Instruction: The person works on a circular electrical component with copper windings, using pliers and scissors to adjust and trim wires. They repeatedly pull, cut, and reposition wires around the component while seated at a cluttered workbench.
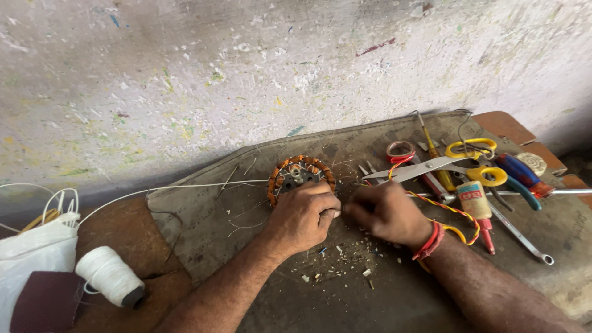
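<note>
A round motor stator [300,172] wound with copper-coloured coils lies on a grey mat [203,209] against the wall. My left hand [303,216] rests right in front of it, fingers curled and pinching something small and white at the fingertips. My right hand [385,213] is closed just to the right, its fingertips meeting those of the left hand. What the fingers pinch is too small to tell. A red thread band circles my right wrist. A twisted red-and-yellow wire [453,213] runs past that wrist.
Yellow-handled scissors [453,163], a tape roll [399,148], screwdrivers [435,157], a wrench [521,234] and a small tube [475,200] lie at the right. A white thread spool [108,275] and white bag [34,256] sit at the left. Wire scraps [336,262] litter the mat.
</note>
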